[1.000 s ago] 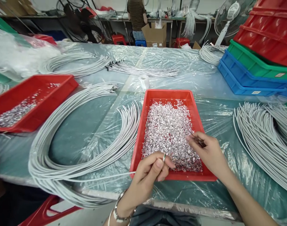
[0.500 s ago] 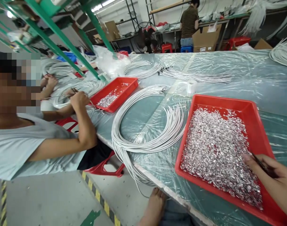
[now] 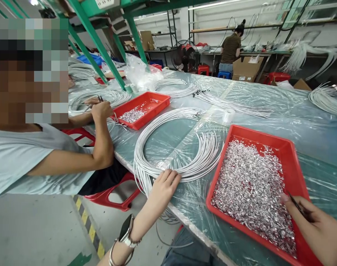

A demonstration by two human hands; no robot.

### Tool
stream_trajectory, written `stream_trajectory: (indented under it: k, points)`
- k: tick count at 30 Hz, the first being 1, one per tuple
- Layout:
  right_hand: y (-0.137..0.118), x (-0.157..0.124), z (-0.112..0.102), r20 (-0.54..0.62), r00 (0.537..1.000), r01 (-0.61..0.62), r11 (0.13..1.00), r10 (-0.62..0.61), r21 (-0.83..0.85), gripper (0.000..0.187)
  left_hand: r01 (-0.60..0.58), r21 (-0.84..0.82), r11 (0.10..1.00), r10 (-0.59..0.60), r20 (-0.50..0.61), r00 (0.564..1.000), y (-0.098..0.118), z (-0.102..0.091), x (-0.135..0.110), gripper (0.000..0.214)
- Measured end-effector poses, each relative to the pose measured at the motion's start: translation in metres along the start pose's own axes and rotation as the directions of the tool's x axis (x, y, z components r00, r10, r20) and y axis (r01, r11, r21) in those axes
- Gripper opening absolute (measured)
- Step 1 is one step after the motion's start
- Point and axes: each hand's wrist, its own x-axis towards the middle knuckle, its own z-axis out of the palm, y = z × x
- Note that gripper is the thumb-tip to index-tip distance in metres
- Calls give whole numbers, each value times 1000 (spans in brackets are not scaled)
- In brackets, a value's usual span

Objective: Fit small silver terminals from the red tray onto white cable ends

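Observation:
My left hand (image 3: 166, 181) rests on a coil of white cables (image 3: 142, 147), fingers stretched out flat over its near side. Some of the cables hang over the table's edge below the wrist. At the right, my right hand (image 3: 316, 225) grips dark tweezers (image 3: 295, 202), whose tips show above the thumb. That hand is over the right side of a large red tray (image 3: 294, 168). A thick layer of small shiny metal pieces (image 3: 248, 195) covers most of the tray's bottom.
Left of me a co-worker (image 3: 60, 162) sits with hands raised by a smaller red tray (image 3: 157, 105). A white roll (image 3: 228, 116) and more cable bundles (image 3: 234, 101) lie farther back on the plastic-covered table (image 3: 268, 88). Green shelf posts (image 3: 99, 48) rise at the back left.
My left hand has come up from below the table's edge onto the white cable coil. My right hand stays at the tray with the tweezers. The view has shifted slightly.

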Motion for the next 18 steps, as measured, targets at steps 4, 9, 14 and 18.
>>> stream_trajectory:
  k: [4, 9, 14, 18]
  points:
    - [-9, -1, -3, 88, 996, -35, 999, 35, 5, 14, -74, 57, 996, 73, 20, 997, 1, 2, 0, 28]
    - [-19, 2, -6, 108, 994, -7, 1000, 6, 10, 22, -49, 17, 999, 49, 32, 998, 0, -1, 1, 30]
    - [-16, 0, -5, 106, 993, 55, 998, -56, 8, 20, -27, -171, 985, 54, 151, 987, 17, -16, 12, 21]
    - [-2, -1, -2, -17, 976, 218, 976, -218, -11, 6, 14, -344, 939, 68, 226, 972, 51, -32, 29, 28]
